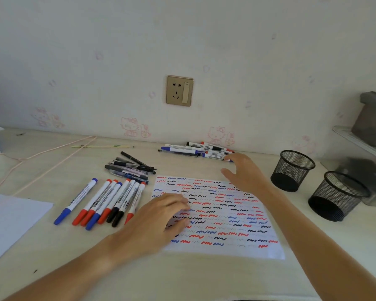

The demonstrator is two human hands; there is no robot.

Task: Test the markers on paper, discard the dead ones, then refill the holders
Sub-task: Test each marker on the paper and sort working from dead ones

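At the far left of the desk point(52, 268) lies a blank white sheet point(11, 218); just right of it a row of whiteboard markers point(109, 202) lies side by side, caps toward the viewer, in blue, red and black; behind that row sits a loose cluster of dark pens point(130, 167).

The left hand point(161, 220) rests on the left edge of the test paper point(217, 216), fingers loosely curled, holding nothing; it appears to steady the sheet. The paper is covered nearly edge to edge with red, blue and black squiggles, some faint; judged from this, testing is well advanced.

Further back, near the wall, a second pile of markers point(195, 149) lies stacked; the right hand point(245, 172) hovers with fingers spread and straight, fingertips touching the near end of that pile, gripping nothing yet.

At the right stand two black mesh holders point(292, 170) and point(336, 196); both look empty, so refilling is not yet begun. Which group counts as dead cannot be told; no discard bin is visible.
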